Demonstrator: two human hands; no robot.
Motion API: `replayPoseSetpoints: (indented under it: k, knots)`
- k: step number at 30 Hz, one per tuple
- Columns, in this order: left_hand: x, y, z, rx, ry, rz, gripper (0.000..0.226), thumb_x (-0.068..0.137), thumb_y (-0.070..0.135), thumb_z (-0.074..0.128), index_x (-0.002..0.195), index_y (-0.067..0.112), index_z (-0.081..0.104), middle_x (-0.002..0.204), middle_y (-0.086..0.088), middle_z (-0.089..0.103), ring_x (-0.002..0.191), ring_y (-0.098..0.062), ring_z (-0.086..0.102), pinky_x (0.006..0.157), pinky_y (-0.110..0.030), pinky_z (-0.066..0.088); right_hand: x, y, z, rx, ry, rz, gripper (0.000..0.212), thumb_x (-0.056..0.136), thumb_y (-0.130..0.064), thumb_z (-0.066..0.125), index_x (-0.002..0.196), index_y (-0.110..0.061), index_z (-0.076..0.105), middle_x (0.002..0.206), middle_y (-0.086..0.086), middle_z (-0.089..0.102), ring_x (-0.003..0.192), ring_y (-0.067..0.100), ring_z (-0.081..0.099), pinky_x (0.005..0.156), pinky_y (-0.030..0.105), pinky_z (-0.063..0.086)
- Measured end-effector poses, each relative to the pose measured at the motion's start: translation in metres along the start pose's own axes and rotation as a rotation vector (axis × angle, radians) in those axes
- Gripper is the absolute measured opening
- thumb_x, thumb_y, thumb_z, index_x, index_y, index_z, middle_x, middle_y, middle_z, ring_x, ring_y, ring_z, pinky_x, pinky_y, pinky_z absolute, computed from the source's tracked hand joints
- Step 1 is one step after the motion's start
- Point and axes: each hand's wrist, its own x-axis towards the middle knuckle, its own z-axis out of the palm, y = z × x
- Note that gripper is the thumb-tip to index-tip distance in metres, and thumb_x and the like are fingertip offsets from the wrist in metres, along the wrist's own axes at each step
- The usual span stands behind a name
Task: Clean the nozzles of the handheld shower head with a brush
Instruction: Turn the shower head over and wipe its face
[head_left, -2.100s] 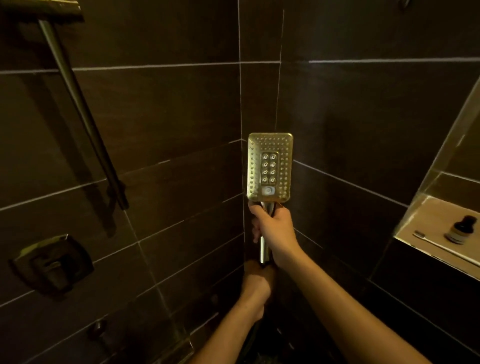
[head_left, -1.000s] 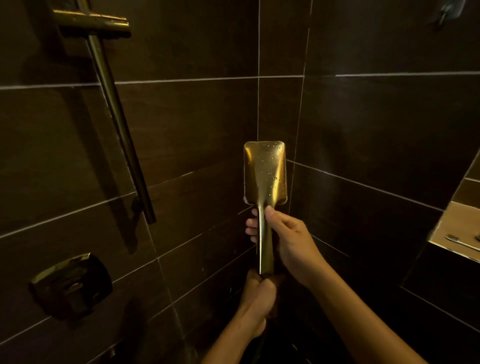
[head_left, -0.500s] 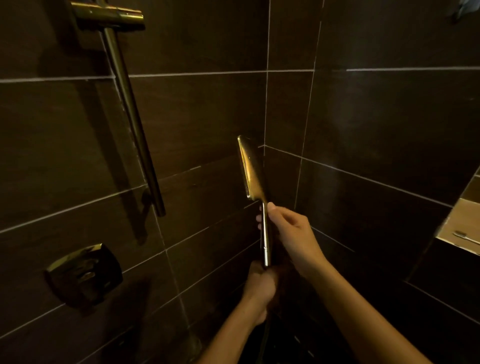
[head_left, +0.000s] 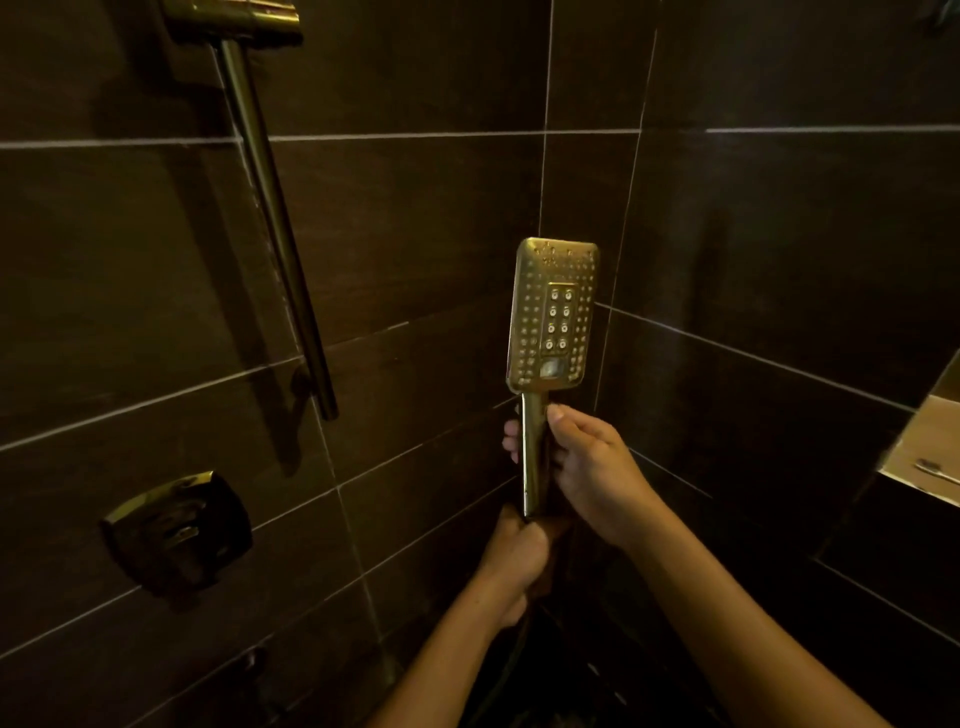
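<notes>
The handheld shower head (head_left: 551, 314) is held upright in front of the tiled corner, its long axis close to vertical and its nozzle face turned toward the camera. The right hand (head_left: 592, 470) is closed around the upper part of the handle (head_left: 534, 457), just below the head, with the thumb laid along the front. The left hand (head_left: 517, 558) is closed at the lower end of the handle, where the hose appears to begin; what exactly is clasped there cannot be told in the dim light. No brush is held. A slim, brush-like item (head_left: 937, 472) lies on the recessed shelf (head_left: 919, 441) at the right edge, well apart from both hands. The right hand is judged the nearer one for that reach, provided that the left hand alone can keep the head steady.
</notes>
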Motion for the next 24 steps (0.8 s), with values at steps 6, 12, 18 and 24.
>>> replayPoseSetpoints:
  k: [6,12,18,24]
  knots:
    - [0.000,0.007,0.001,-0.037,0.080,0.005,0.035,0.090,0.033,0.068,0.115,0.024,0.045,0.110,-0.007,0.065,0.091,-0.020,0.063,0.067,-0.031,0.049,-0.001,-0.004,0.002,-0.156,0.096,-0.088,0.024,0.103,-0.026,0.053,0.109,-0.024,0.076,0.112,0.009,0.075,0.112,0.025,0.070,0.099,0.043,0.055]
    - [0.009,0.007,0.001,0.017,0.175,0.031,0.024,0.087,0.031,0.069,0.106,0.022,0.059,0.103,-0.008,0.072,0.090,-0.026,0.072,0.066,-0.035,0.057,-0.002,-0.002,0.014,-0.671,0.277,-0.343,0.035,0.086,-0.038,0.077,0.117,-0.039,0.062,0.097,-0.029,0.066,0.093,-0.019,0.063,0.073,0.003,0.051]
    - [0.002,0.008,0.000,-0.037,0.055,-0.036,0.060,0.088,0.040,0.069,0.136,0.021,0.038,0.113,-0.014,0.066,0.096,-0.029,0.068,0.051,-0.027,0.042,-0.003,-0.011,0.002,-0.417,0.025,-0.133,0.023,0.100,-0.021,0.058,0.119,-0.019,0.070,0.115,-0.002,0.075,0.110,0.007,0.070,0.097,0.033,0.053]
    - [0.008,-0.001,0.002,-0.058,0.081,-0.016,0.038,0.091,0.037,0.068,0.116,0.026,0.043,0.087,-0.002,0.059,0.062,-0.012,0.053,0.050,-0.026,0.040,0.000,-0.015,0.001,-0.343,0.023,-0.092,0.023,0.102,-0.024,0.055,0.113,-0.017,0.075,0.112,0.003,0.076,0.110,0.016,0.071,0.107,0.046,0.049]
